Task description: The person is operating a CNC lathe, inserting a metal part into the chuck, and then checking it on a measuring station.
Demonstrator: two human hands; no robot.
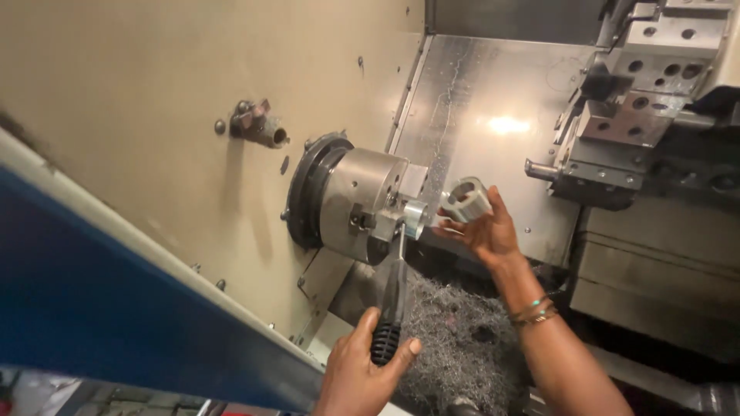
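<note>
Beside the lathe chuck [362,202], right hand [487,231] grips a heavy, rigid machined ring [466,198] by its rim; left hand [362,370] clenches a chuck key [391,300].

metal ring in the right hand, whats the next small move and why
Probably bring the metal ring a little left toward the chuck. The right hand holds it just off the chuck's jaws, while the left hand grips a black-handled tool whose tip is up at the chuck.

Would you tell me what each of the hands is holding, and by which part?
The left hand grips a chuck key by its black handle; the right hand holds a metal ring part by its outer side.
</note>
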